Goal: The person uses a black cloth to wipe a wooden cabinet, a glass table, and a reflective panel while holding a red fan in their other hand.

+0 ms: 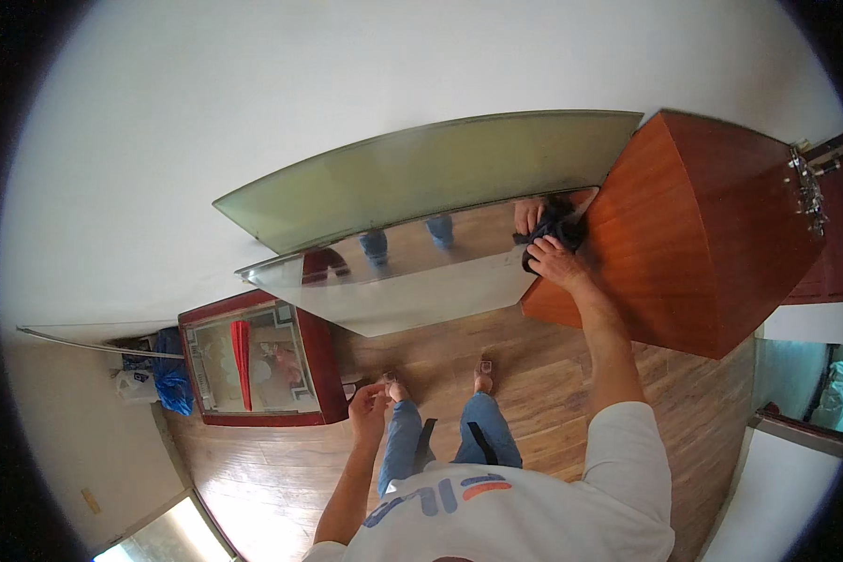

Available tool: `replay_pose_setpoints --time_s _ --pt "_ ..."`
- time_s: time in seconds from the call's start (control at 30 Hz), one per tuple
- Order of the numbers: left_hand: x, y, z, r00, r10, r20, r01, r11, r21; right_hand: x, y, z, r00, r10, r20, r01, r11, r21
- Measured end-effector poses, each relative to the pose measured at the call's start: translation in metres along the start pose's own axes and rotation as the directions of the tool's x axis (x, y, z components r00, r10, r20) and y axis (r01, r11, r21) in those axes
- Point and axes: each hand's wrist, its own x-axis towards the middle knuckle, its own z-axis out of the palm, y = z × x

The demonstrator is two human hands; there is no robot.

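Note:
My right hand (556, 261) presses a dark cloth (560, 228) against the right end of a glossy, mirror-like surface (407, 246). That surface reflects the hand, the cloth and my jeans-clad legs. Behind it stands a pale green glass-like panel (435, 161), and a whitish strip (421, 298) runs along its near side. The cloth sits right beside a reddish-brown wooden cabinet (646, 246). Low at my left side hangs my left hand (369, 414), its fingers loosely bent and no object visible in it.
Left of my feet stands a dark-red cabinet with a glass top (267, 400), bearing a folded red item (240, 365). Blue and white plastic bags (172, 372) lie beyond it. Metal fittings (808, 193) hang at the wooden cabinet's far right. Wood-plank flooring (555, 407) lies underfoot.

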Motion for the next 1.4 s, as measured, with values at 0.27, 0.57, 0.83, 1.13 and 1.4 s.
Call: replay_pose_setpoints --time_s 0.27,0.57,0.83,1.13,1.4 --pt "-0.002 0.0 0.002 0.999 0.002 0.043 -0.003 1.0 0.026 -0.014 -0.044 0.009 0.934 0.331 0.137 -0.347 0.745 0.569" --pt "0.0 0.028 0.02 0.987 0.072 0.143 -0.081 0.995 0.052 -0.048 -0.125 -0.051 0.506 0.444 0.74 0.073 -0.876 0.476" --pt "0.004 0.041 0.044 0.971 0.069 0.228 -0.092 0.992 0.089 -0.053 -0.136 -0.133 0.603 0.56 0.569 0.657 -0.753 0.044" --pt "0.003 0.046 0.055 0.962 0.066 0.265 -0.074 0.997 0.021 -0.05 -0.13 -0.038 0.128 0.804 0.581 0.079 -0.592 0.802" --pt "0.012 0.029 0.062 0.952 0.031 0.305 -0.046 0.998 0.042 0.008 -0.008 -0.089 -0.125 0.956 -0.266 -0.094 0.256 0.962"
